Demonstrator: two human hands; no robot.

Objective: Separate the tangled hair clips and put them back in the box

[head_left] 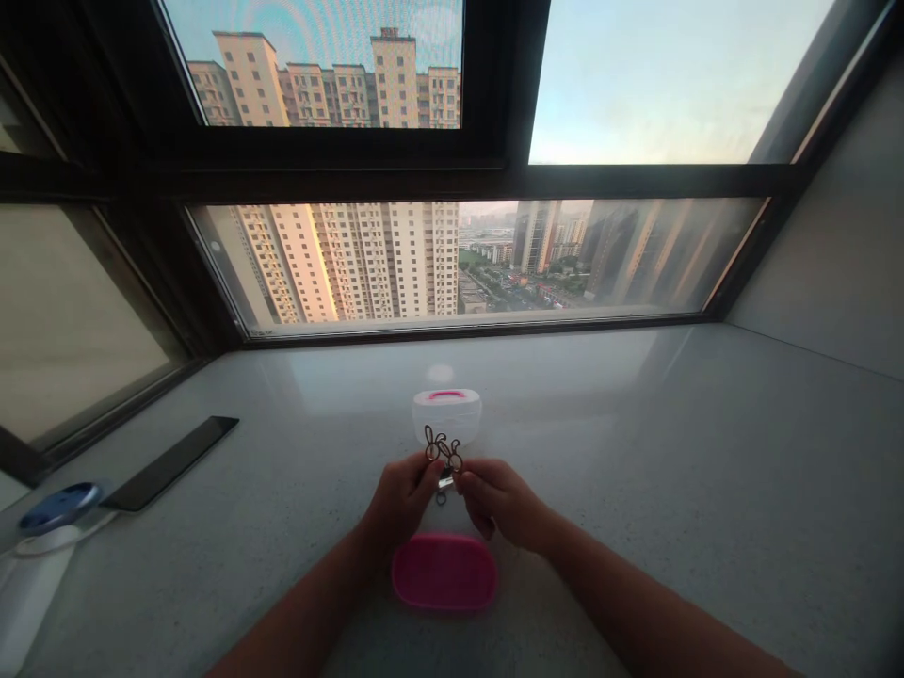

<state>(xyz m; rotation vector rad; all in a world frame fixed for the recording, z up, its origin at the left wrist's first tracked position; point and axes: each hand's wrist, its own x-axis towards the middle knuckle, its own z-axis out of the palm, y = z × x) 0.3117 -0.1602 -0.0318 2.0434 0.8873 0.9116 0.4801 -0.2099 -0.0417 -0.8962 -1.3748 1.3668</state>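
Both my hands meet over the grey stone sill point(636, 490) and pinch a small dark wire puzzle of twisted loops point(443, 452). My left hand point(401, 499) grips its left side with closed fingers. My right hand point(501, 501) grips the right side, fingers pinched. A small metal piece hangs from the puzzle between my hands. Right below my hands lies a pink oval box part point(444, 572). Just beyond the puzzle stands a white translucent box part with a pink handle point(447, 412).
A dark flat phone point(169, 463) lies at the left on the sill. A blue round object on a white base point(57, 508) sits at the far left edge. Large windows with black frames point(494, 169) rise behind the sill. A wall closes the right side.
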